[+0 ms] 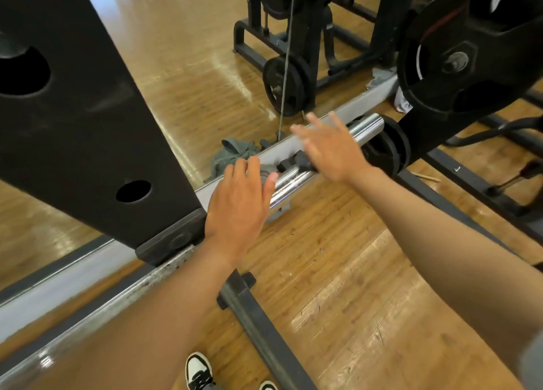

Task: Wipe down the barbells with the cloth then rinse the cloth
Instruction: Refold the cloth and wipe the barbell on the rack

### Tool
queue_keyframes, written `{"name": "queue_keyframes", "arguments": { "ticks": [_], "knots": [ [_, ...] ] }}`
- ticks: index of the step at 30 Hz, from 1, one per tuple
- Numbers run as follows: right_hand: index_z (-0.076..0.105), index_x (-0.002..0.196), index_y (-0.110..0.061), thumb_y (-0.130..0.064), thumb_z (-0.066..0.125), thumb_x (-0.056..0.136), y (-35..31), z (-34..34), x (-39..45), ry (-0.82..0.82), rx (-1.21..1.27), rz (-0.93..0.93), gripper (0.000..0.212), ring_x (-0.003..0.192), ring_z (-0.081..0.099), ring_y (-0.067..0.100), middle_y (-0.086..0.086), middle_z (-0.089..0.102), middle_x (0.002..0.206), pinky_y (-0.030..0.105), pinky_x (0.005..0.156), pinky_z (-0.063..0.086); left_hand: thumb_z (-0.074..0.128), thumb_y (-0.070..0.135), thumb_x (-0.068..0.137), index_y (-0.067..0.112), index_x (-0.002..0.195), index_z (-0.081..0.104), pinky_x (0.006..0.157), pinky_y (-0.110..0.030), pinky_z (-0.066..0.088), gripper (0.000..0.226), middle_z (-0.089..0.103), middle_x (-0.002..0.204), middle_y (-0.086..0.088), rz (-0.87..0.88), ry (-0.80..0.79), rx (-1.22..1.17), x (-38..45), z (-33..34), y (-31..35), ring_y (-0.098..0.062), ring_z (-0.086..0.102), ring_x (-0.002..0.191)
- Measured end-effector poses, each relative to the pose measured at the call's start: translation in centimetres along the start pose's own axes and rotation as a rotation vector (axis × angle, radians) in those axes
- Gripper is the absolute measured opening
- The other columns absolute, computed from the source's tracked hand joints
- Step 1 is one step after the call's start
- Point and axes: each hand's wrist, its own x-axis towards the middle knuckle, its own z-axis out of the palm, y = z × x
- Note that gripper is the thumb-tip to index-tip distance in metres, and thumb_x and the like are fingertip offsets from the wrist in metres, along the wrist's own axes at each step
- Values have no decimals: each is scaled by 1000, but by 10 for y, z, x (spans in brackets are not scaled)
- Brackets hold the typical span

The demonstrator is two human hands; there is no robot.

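Note:
A chrome barbell sleeve [296,181] slants from the lower middle up to the right and ends near small black plates [388,151]. My left hand [238,210] lies over the sleeve's near end, with its fingers curled on a grey cloth [266,172] pressed against the bar. More grey-green cloth [232,154] is bunched just beyond those fingers at the mirror's base; I cannot tell whether it is a reflection. My right hand [332,148] hovers blurred above the sleeve, fingers spread, holding nothing.
A wide black rack upright [73,119] stands at the left against a wall mirror. A large black weight plate [470,51] hangs at the upper right. Dark steel frame rails [264,339] cross the wooden floor. My shoe [199,372] shows at the bottom.

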Motion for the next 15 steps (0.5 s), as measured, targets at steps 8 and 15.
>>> {"name": "queue_keyframes", "arguments": {
  "ticks": [8, 15],
  "knots": [
    [46, 154, -20, -36, 20, 110, -51, 10, -21, 30, 119, -248, 53, 152, 33, 18, -2, 49, 155, 46, 124, 21, 23, 50, 111, 14, 118, 50, 71, -33, 51, 45, 57, 103, -5, -7, -4, 73, -1, 0, 0, -19, 54, 90],
    [57, 142, -19, -33, 21, 110, -44, 7, -16, 187, 108, 124, 51, 151, 33, 20, 1, 57, 149, 52, 123, 21, 24, 48, 110, 13, 112, 50, 70, -34, 50, 44, 57, 100, -7, -7, 12, 75, 0, 2, 0, -22, 54, 88]
  ]
}}
